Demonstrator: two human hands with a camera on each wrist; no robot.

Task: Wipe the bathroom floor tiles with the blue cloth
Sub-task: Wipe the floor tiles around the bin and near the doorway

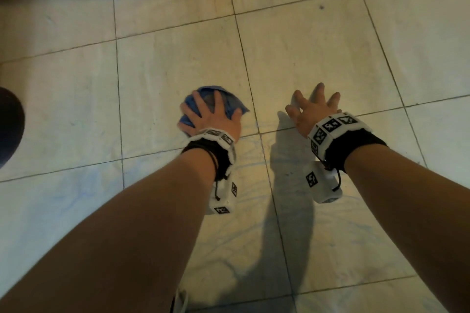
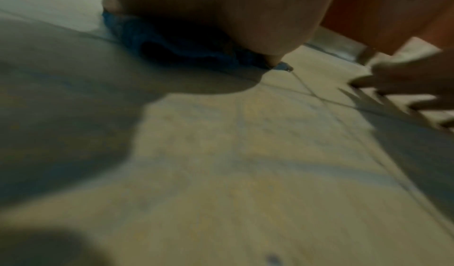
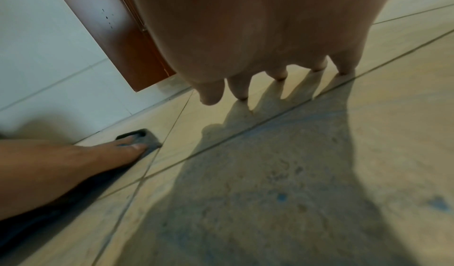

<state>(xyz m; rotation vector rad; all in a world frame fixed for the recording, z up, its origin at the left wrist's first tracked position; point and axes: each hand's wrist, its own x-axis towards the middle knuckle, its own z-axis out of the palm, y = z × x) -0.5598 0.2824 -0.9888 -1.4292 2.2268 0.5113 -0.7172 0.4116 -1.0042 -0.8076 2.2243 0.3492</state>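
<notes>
Under my left hand [image 1: 212, 119], fingers [image 1: 219, 101] spread flat and pressing, the blue cloth [image 1: 230, 104] lies bunched on the floor tiles [image 1: 178, 58], poking out toward the far side, while to the right my right hand [image 1: 311, 112] hovers empty, fingers splayed.

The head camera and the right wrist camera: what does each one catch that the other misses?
Only the head view shows both wrist bands with their black-and-white markers, and the cloth's blue colour.

Only the right wrist view shows the reddish-brown wooden panel against the white wall, and the right hand's fingertips spread above their shadow.

Both show the left hand pressing the blue cloth flat on the floor tiles, the right hand open and holding nothing, and faint blue smears on the tiles.
</notes>
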